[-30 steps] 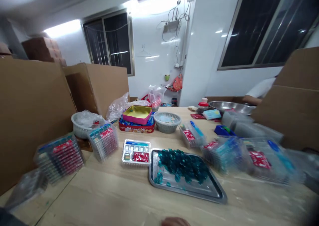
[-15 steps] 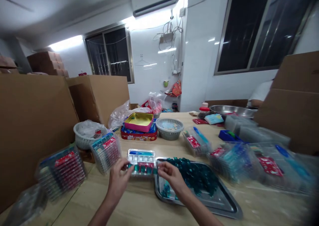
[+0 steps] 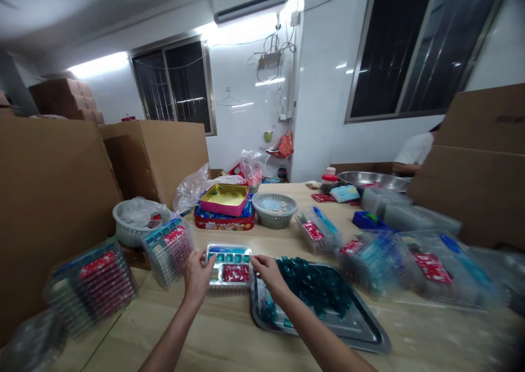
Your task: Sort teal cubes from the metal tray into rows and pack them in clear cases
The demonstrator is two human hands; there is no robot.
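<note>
In front of me lies a clear plastic compartment tray [image 3: 217,271], apparently the top one of a stack. It has a blue pen-like item [image 3: 229,249] at the back and a red patterned packet [image 3: 237,273] at the front. A strip of shiny teal squares [image 3: 230,257] lies along its row of small compartments. My left hand [image 3: 197,276] pinches the strip's left end, fingers against the tray's side. At the right end, my right hand [image 3: 267,273] has closed fingertips. Beside it a metal tray [image 3: 363,331] holds a heap of teal strips [image 3: 315,284].
Stacks of filled plastic trays stand at left [image 3: 96,284] and right [image 3: 369,262]. Behind are a pink and gold tin [image 3: 225,199], a grey basket [image 3: 274,210] and a steel bowl [image 3: 373,181]. Cardboard sheets flank the table; a person in a white sleeve [image 3: 414,147] sits far right.
Both hands have moved slightly away from me, lowering the teal strip from above the red packet into the tray's small compartments. The whole view has shifted a little.
</note>
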